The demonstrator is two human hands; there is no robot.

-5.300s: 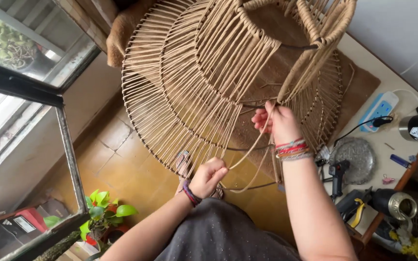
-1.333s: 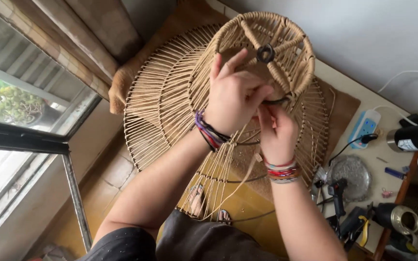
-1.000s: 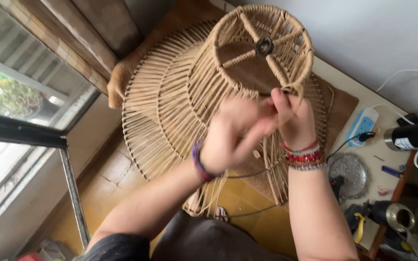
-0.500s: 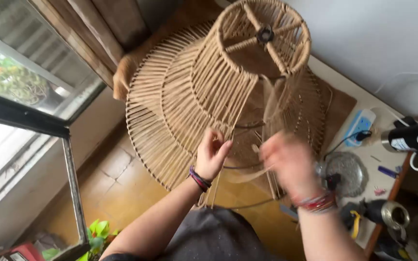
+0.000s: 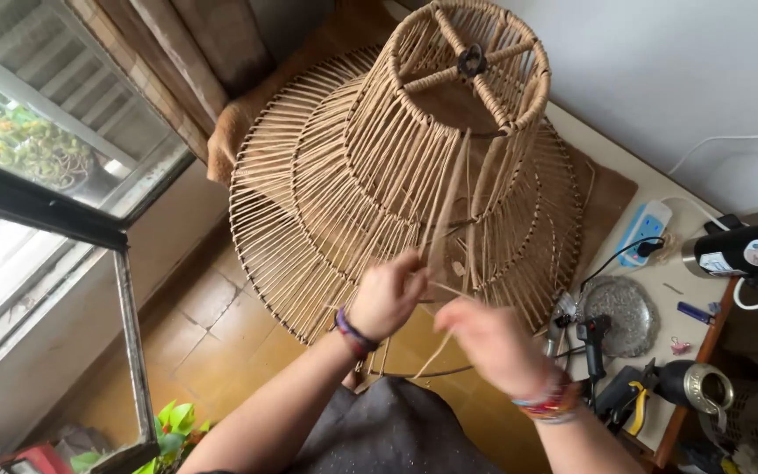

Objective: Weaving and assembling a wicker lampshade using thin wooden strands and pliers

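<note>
Rattan lampshade frame (image 5: 396, 167), tiered, tilted toward the person for weaving.
Left hand (image 5: 388, 297) pinches a rattan strand (image 5: 449, 206) taut; right hand (image 5: 491, 344) is blurred, its grip unclear.

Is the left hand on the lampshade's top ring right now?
No, the left hand is low on the woven lampshade, pinching cord strands.

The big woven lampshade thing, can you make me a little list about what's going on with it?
Thing: tiered woven rattan lampshade frame, tan, standing over a tiled floor
Left hand: at the lower weave, pinching a loose strand
Right hand: blurred, just below the shade; grip unclear
Wrists: bracelets on both
Nearby: glue gun, blue power strip, black hair dryer
</note>
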